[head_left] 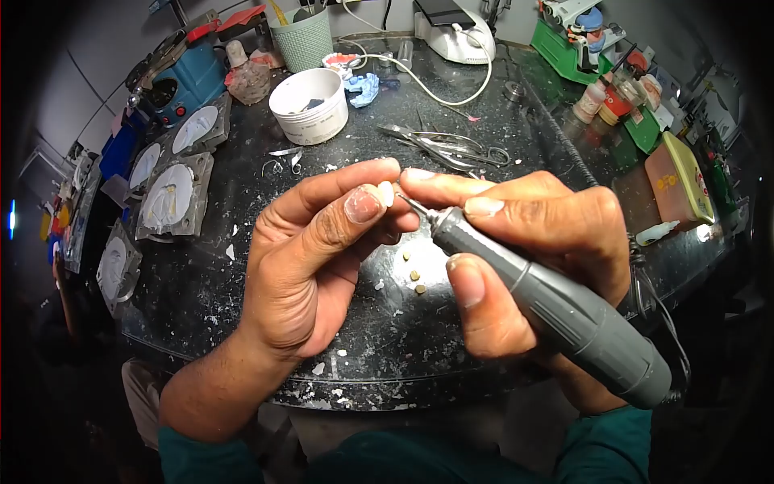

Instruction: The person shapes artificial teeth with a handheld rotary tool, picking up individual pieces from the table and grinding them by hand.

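Note:
Between the thumb and fingers of my left hand [310,250] is pinched a small whitish dental crown [386,194], partly covered by the thumb. My right hand [540,242] wraps round a dark grey rotary handpiece [572,315], its body slanting down to the right. The thin bur [413,202] at its front end points at the crown and lies very close to it; whether they touch I cannot tell. Below the hands, several small yellowish pieces [415,275] lie in a bright patch of light on the black bench [387,335].
Behind my hands stand a white tub [309,109] and metal scissors [443,149]. Plaster-filled metal flasks [173,198] line the left. A white device [459,36] with a cable is at the back. Green bins [556,52] and a yellow-lidded box [680,181] sit right.

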Motion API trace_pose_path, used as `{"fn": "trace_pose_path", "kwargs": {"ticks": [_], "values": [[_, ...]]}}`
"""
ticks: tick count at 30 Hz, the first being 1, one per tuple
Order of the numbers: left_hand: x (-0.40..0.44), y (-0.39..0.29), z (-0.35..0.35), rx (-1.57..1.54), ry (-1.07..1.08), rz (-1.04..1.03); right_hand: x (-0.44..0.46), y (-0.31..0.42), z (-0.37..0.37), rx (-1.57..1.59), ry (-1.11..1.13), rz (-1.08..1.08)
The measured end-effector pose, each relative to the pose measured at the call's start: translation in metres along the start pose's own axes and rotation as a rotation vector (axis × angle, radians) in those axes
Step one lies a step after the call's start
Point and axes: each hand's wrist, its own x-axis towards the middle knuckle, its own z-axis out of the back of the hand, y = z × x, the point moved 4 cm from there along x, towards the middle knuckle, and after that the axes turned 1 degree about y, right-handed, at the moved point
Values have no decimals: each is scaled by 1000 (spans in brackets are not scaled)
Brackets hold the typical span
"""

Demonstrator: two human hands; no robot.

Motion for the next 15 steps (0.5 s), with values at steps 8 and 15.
{"fn": "trace_pose_path", "kwargs": {"ticks": [8, 15], "values": [[0, 2, 0, -82, -73, -28, -1, -3, 1, -33, 15, -32], [-1, 0, 0, -39, -77, -30, 0, -1, 0, -31, 18, 12]]}}
